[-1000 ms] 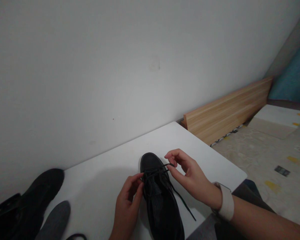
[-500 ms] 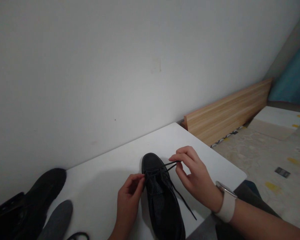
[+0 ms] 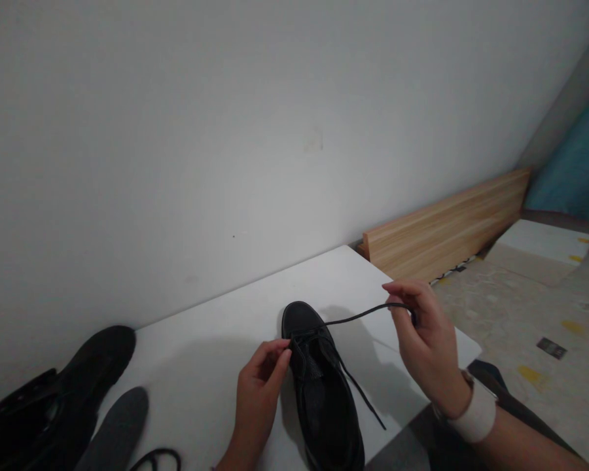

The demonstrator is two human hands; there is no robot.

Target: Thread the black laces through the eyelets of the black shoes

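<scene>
A black shoe (image 3: 324,399) lies on the white table (image 3: 211,340), toe pointing away from me. My left hand (image 3: 260,392) pinches the shoe's left edge by the eyelets, fingers closed on it. My right hand (image 3: 425,343), with a pale wristband, is closed on a black shoelace (image 3: 358,316) drawn taut from the eyelets to the right, above the table. Another length of lace (image 3: 360,396) trails over the shoe's right side onto the table.
A second black shoe (image 3: 53,399) and a grey insole (image 3: 118,425) lie at the table's left, with a loose black lace (image 3: 160,456) near the front edge. A wooden board (image 3: 446,226) leans on the wall beyond the table. The patterned floor is at right.
My right hand has pulled the lace out to the right and slightly up, lengthening the taut stretch. My left hand stays pinched at the eyelets.
</scene>
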